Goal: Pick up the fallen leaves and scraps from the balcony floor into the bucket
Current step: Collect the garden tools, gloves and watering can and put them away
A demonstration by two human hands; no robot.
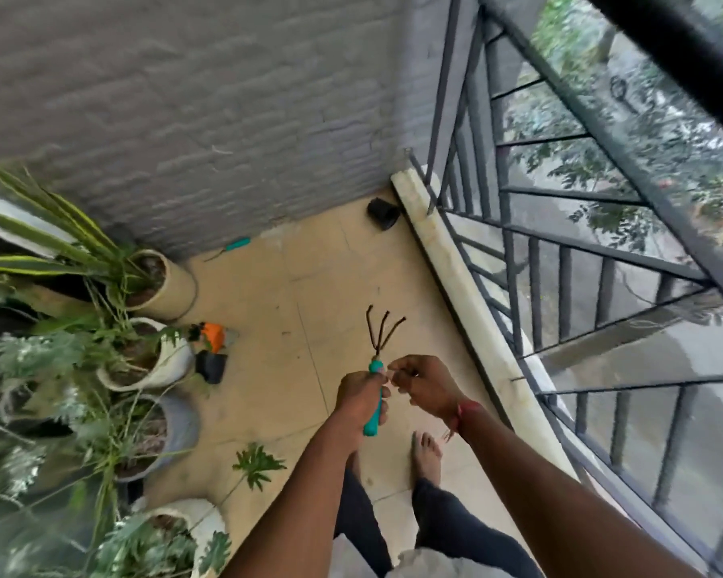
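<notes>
My left hand (362, 396) grips the teal handle of a small hand rake (380, 348), its three dark prongs pointing away from me over the tiled balcony floor (309, 285). My right hand (424, 385) is right beside the top of the handle, fingers curled and pinching something small that I cannot make out. A second teal-handled tool (232, 246) lies on the floor by the grey wall. No bucket is in view. A few tiny dark scraps dot the tiles.
Potted plants (151, 285) line the left side. A small black pot (382, 212) lies in the far corner, another black pot (211, 367) and an orange object (213, 336) by the plants. A metal railing (560, 264) on a stone kerb borders the right. My bare feet (426, 456) stand on the tiles.
</notes>
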